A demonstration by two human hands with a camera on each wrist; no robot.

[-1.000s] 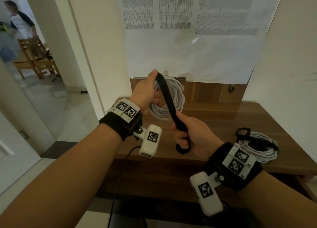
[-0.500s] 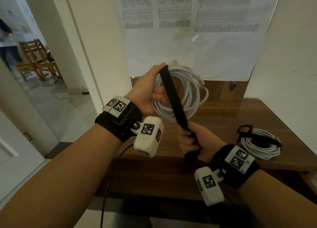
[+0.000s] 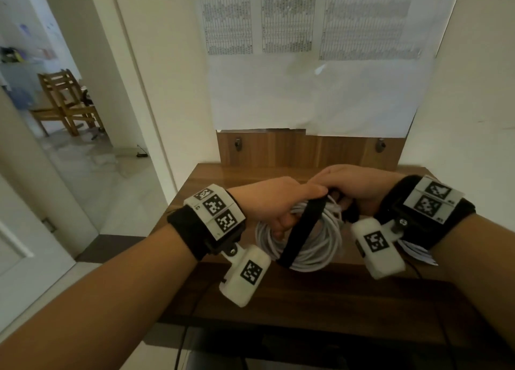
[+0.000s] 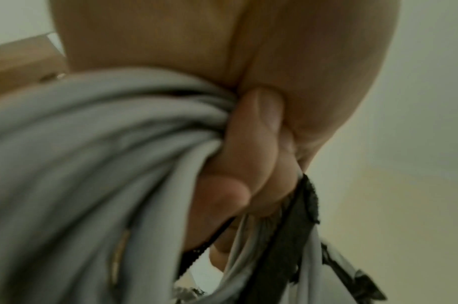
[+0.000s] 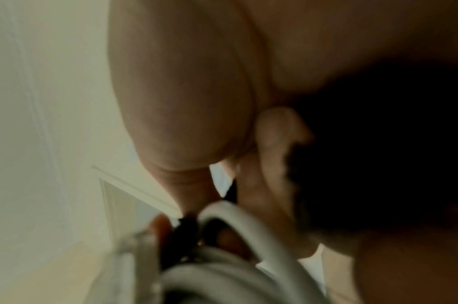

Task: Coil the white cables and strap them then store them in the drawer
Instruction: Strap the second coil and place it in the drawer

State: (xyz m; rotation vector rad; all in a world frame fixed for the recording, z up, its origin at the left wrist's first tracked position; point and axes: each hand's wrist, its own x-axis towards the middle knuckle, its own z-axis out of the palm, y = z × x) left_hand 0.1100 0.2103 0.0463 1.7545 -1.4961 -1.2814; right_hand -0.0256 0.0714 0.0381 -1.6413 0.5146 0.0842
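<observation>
Wooden desk [image 3: 348, 289] below: left hand [image 3: 274, 202] grips white cable coil [image 3: 315, 247], right hand [image 3: 354, 184] pinches black strap [image 3: 305, 231] crossing its top

Looks to us like a home or small office room, not a lab or shop. We see a dark wooden desk [image 3: 239, 176] pushed into a plain white wall corner, with a wooden back panel [image 3: 306, 149] carrying two small metal hooks [image 3: 237, 144]. Above it hangs a large white sheet with printed tables [image 3: 306, 24], text too small to read. On the left an open doorway shows a pale tiled floor [image 3: 80, 172] and a wooden chair [image 3: 64, 99] in the next room.
</observation>
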